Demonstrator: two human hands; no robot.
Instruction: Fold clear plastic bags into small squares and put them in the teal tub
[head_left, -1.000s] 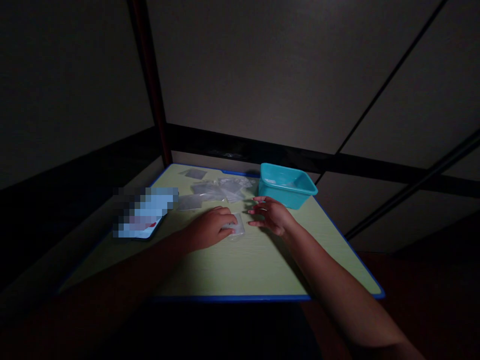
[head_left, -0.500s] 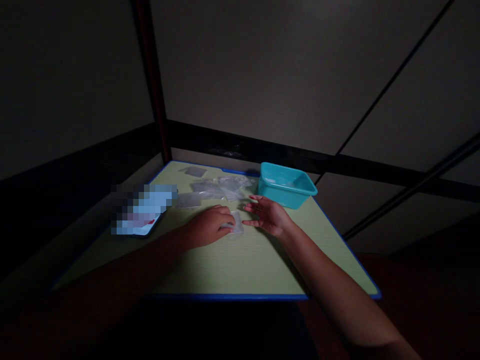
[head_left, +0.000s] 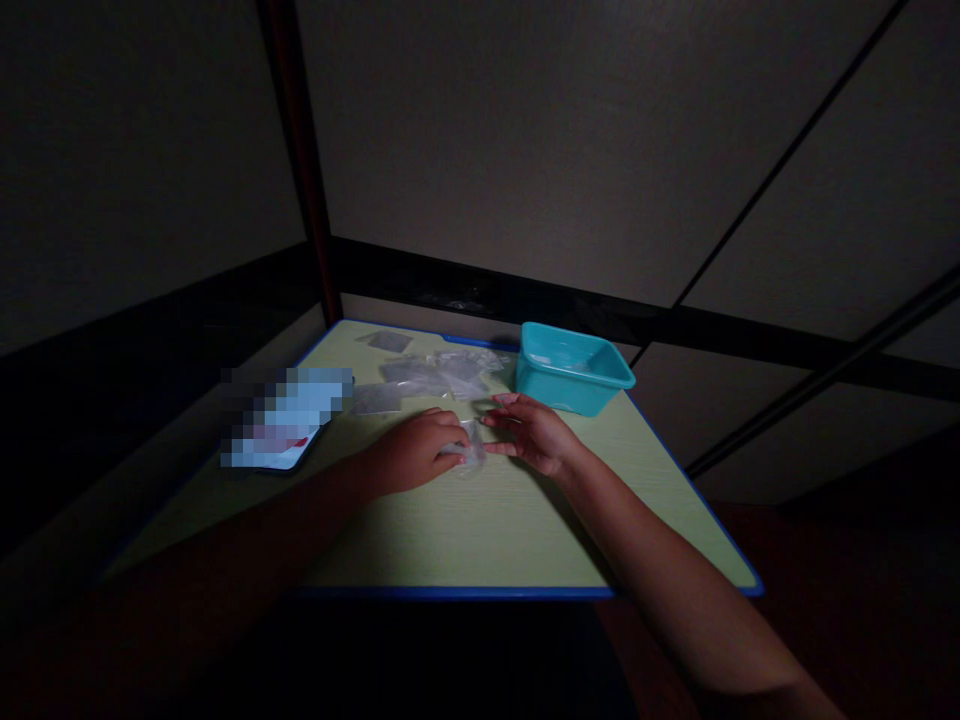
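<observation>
Two bare hands work over a pale yellow-green table [head_left: 450, 545] with a blue rim, in a dim room. Near the middle of the table, the left hand [head_left: 412, 452] pinches a small clear plastic bag [head_left: 472, 458] between thumb and fingers; the bag lies low, at the table's surface. From the right comes the right hand [head_left: 536, 435], its fingers loosely spread and pointing at the bag's right side. The light is too poor to tell whether a fingertip touches it.

Beyond the hands, toward the far edge, more clear bags [head_left: 431, 375] lie in an overlapping heap. One flat bag [head_left: 379, 399] lies at the heap's left, and a greyish flat piece [head_left: 390, 341] sits near the far left corner. A turquoise tub [head_left: 562, 390] stands by the far right corner. Along the left edge rests a phone [head_left: 289, 425], its lit screen blurred.
</observation>
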